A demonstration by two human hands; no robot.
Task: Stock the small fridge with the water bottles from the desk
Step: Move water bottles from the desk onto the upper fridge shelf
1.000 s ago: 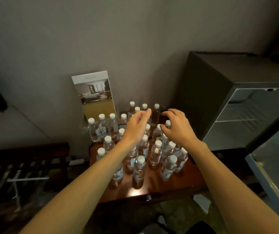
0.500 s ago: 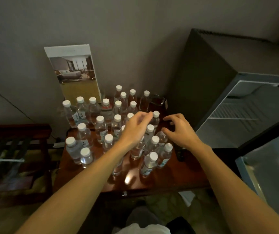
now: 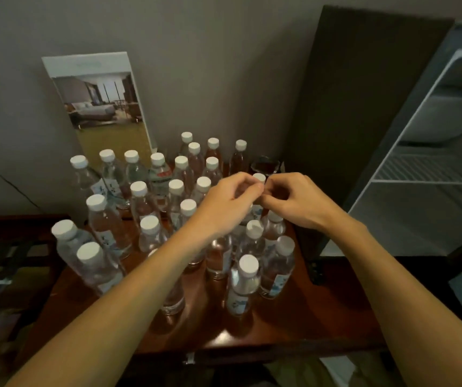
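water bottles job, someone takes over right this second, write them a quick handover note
Left hand: fingertips pinch the cap of the target bottle, at the back right of the cluster.
Right hand: fingers curled at the same bottle's neck; whether it grips is unclear.
Water bottles: a crowd standing on the desk.
Fridge: open on the right, no bottles visible inside.
Done: nothing stocked that shows.
Left: move every bottle into the fridge.
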